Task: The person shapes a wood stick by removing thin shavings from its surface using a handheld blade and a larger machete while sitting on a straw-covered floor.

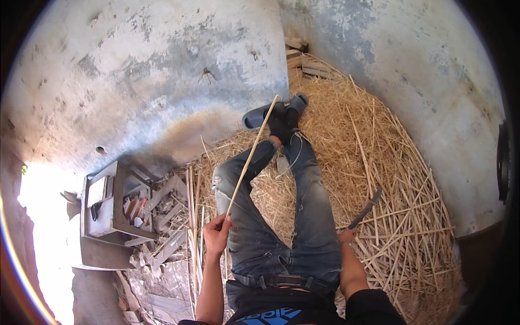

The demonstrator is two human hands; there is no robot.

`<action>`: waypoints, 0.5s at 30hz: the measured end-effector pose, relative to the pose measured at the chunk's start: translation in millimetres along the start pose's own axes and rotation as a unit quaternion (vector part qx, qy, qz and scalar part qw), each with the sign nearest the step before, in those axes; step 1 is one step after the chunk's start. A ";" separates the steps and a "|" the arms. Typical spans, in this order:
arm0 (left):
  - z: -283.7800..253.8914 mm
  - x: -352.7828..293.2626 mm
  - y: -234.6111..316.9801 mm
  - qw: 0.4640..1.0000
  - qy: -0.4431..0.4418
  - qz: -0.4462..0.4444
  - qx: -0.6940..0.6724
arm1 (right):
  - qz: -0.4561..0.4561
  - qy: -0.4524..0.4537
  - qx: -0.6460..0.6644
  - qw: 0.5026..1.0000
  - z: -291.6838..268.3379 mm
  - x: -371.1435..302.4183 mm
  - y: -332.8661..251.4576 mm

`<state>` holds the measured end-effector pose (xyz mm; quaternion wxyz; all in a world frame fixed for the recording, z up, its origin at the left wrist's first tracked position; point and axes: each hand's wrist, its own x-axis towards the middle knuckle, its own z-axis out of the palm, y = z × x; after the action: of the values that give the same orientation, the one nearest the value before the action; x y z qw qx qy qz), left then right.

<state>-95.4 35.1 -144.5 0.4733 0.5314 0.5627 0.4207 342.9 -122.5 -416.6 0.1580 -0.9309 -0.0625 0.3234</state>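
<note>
My left hand is closed round the lower end of a long, thin bamboo strip. The strip slants up and away over my left leg, its far tip near my sandals. At my right side, low beside my thigh, my right hand grips a long knife with a dark blade. That blade points away and to the right, above the heap of strips. My legs in worn jeans stretch out in front, the ankles close together, with grey sandals on my feet.
Pale bamboo strips lie heaped on my right, and fine shavings spread around my feet. Left of me stands a small wooden cabinet with odds and ends inside, beside scrap wood. Stained walls close in ahead and on the right.
</note>
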 end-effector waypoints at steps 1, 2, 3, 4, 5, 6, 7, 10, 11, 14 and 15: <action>1.1 0.7 -1.2 1.000 0.002 0.001 -0.004 | -0.001 -0.001 0.003 1.000 2.1 1.3 5.6; 2.3 0.3 3.0 1.000 0.004 0.003 -0.001 | -0.009 0.040 0.019 0.999 5.8 -1.1 8.7; 3.7 -0.6 7.1 1.000 0.006 0.008 0.005 | -0.017 0.081 0.035 0.996 10.3 -2.0 9.0; 4.3 -0.6 11.7 1.000 0.009 0.012 0.011 | -0.018 0.077 0.037 0.996 15.4 -2.2 7.5; 4.6 0.1 14.9 1.000 0.003 0.011 0.014 | -0.037 0.121 0.043 0.991 19.6 -1.1 11.4; 4.7 0.7 18.1 1.000 0.004 0.011 0.016 | -0.055 0.166 0.049 0.983 23.8 0.5 14.5; 4.9 1.5 21.4 1.000 -0.002 0.014 0.011 | -0.055 0.164 0.049 0.984 27.2 2.6 17.6; 17.1 6.9 32.1 0.999 -0.007 0.033 -0.013 | -0.084 0.219 0.119 0.965 28.8 32.9 40.7; 8.4 2.6 33.3 0.999 0.020 0.045 -0.013 | -0.042 0.162 0.150 0.974 24.6 11.2 24.2; -4.3 13.4 29.2 0.974 0.131 0.183 0.001 | -0.007 0.141 0.199 0.970 6.6 4.3 23.6; -4.8 21.1 49.6 0.946 0.201 0.248 0.049 | -0.020 0.165 0.211 0.963 3.9 9.5 35.2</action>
<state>-89.9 60.3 -97.0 0.2042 0.5812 0.5162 0.5950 348.4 -152.5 -436.7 0.3648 -0.9157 0.0158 0.1680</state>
